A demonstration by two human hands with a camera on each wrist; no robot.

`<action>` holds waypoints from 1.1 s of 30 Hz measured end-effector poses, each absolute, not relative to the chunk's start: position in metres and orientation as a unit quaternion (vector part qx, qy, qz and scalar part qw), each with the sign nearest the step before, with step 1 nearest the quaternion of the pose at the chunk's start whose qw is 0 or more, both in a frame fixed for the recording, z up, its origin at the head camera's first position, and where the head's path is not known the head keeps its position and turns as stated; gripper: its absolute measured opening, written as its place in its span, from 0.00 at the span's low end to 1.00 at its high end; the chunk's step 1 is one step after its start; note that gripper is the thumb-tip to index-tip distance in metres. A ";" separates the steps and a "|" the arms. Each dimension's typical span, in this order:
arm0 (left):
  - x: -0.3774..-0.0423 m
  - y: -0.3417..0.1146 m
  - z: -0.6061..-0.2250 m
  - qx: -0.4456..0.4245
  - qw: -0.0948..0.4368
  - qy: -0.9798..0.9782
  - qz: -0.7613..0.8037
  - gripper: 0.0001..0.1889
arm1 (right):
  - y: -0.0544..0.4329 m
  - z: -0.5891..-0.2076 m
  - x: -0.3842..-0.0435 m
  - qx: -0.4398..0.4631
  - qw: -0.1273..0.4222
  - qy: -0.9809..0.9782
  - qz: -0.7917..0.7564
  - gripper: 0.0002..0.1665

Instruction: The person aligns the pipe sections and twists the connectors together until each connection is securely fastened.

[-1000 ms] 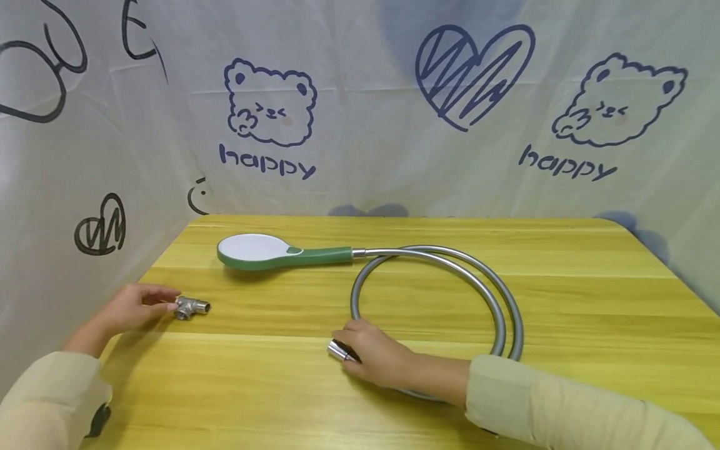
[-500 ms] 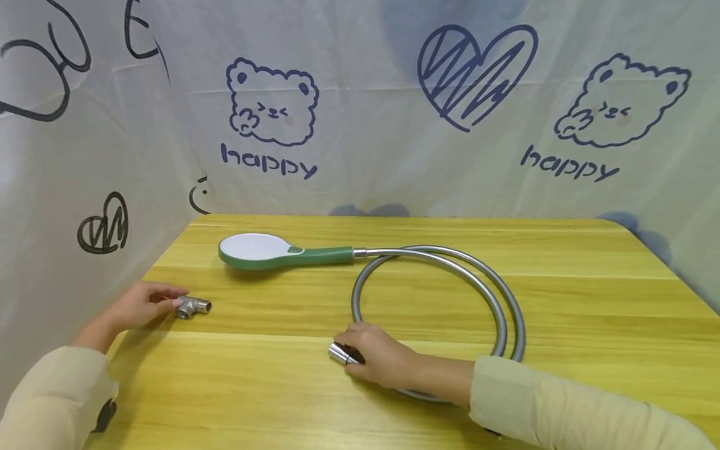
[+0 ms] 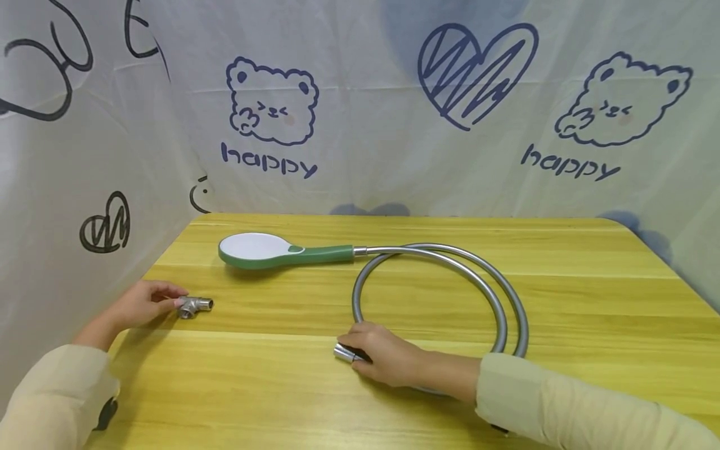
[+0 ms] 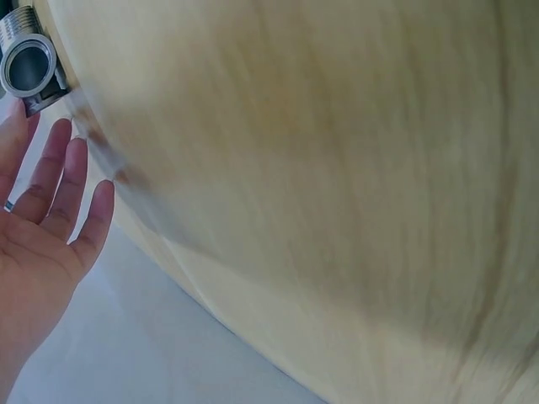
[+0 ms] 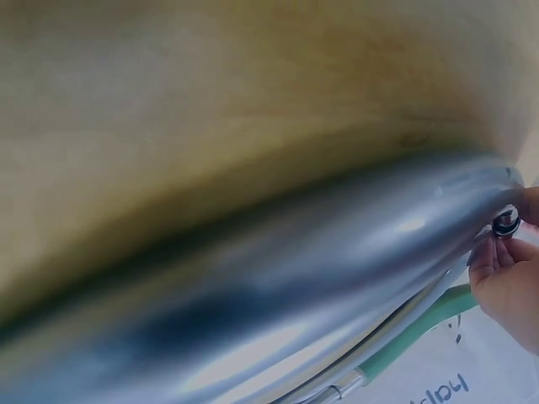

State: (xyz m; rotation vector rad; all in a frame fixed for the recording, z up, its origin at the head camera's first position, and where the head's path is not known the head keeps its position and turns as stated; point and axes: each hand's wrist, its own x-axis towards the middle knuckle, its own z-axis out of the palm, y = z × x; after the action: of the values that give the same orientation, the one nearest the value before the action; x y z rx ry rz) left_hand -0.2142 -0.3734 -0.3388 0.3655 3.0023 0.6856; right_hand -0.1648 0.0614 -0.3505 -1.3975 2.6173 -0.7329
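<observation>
At the left of the table, my left hand [image 3: 140, 306] pinches a metal tee fitting [image 3: 194, 306] by its near end with thumb and forefinger. The left wrist view shows the fitting's round opening [image 4: 28, 67] above the thumb, with the other fingers of that hand spread apart. Near the table's middle, my right hand [image 3: 388, 356] grips the end of a grey metal shower hose [image 3: 500, 306]; a chrome connector [image 3: 344, 354] sticks out leftward from its fingers. The hose lies in a loop and joins a green shower head [image 3: 253, 250] with a white face.
The shower head lies toward the back left of the yellow wood-grain table [image 3: 270, 387]. White cloth [image 3: 371, 156] with drawn hearts and bears hangs behind the table and along its left side. Part of the hose passes beneath my right forearm.
My right hand has shifted slightly to the right with the hose end, and the loop has moved a little with it. The left hand with the tee fitting has hardly moved.
</observation>
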 end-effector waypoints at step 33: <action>-0.209 -0.370 -0.338 0.112 0.054 0.967 0.224 0.14 | 0.071 -0.352 -0.169 -0.456 0.029 0.852 -0.254 0.19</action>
State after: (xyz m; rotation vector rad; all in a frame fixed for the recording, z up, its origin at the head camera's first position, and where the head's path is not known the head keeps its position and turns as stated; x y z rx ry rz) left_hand -0.2090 -0.3698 -0.3378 0.3387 2.9362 0.6807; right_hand -0.1688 0.0714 -0.3516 -1.4073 2.6284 -0.7845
